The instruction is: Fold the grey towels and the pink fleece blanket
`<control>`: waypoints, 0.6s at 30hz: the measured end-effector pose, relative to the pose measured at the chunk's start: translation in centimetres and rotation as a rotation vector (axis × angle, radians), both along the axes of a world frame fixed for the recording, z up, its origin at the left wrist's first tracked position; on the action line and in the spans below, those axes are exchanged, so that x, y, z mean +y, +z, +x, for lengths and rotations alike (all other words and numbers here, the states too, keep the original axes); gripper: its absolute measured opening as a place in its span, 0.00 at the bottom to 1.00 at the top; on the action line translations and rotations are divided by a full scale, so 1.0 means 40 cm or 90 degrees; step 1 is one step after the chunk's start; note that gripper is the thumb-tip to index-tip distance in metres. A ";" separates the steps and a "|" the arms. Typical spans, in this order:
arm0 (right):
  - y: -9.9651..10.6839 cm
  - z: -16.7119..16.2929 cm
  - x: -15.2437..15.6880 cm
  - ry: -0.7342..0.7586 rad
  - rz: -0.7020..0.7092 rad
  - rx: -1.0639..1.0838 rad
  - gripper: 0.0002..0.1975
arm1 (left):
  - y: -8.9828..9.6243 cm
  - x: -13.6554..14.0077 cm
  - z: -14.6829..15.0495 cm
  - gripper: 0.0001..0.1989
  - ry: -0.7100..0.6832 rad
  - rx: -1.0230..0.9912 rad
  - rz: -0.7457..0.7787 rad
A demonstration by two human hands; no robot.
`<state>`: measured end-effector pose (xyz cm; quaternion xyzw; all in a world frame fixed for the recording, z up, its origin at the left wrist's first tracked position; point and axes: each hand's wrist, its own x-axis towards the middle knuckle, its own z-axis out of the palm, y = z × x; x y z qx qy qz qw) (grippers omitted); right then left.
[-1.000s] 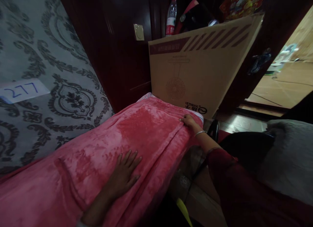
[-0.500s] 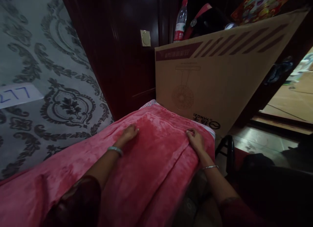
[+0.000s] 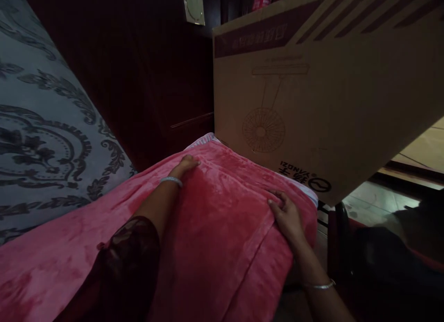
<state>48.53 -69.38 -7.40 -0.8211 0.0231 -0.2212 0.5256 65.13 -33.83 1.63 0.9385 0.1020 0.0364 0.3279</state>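
A plush pink-red blanket (image 3: 215,229) lies folded in layers over a long raised surface. At the far left corner of its top layer, my left hand (image 3: 188,164) is closed on the edge, its fingertips partly hidden in the pile. My right hand (image 3: 287,215) pinches the same layer near its far right corner, thumb and forefinger close together. Between the two hands runs the layer's far edge, slightly wrinkled. A pale striped fabric border (image 3: 204,139) shows from under the blanket at the far end.
A large cardboard box (image 3: 333,109) with a fan drawing stands just beyond the blanket. Dark wood panelling (image 3: 138,72) and patterned wallpaper (image 3: 38,141) rise on the left. On the right, a dark chair-like frame (image 3: 342,229) stands on the tiled floor (image 3: 378,197).
My left hand has moved forward to the far corner of the top layer and closed there. My right hand stays at the right edge. The view has come closer and tipped down.
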 end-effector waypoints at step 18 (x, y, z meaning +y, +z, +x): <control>0.020 -0.007 -0.007 -0.015 0.050 0.041 0.27 | 0.062 0.011 -0.021 0.05 -0.095 -0.033 -0.139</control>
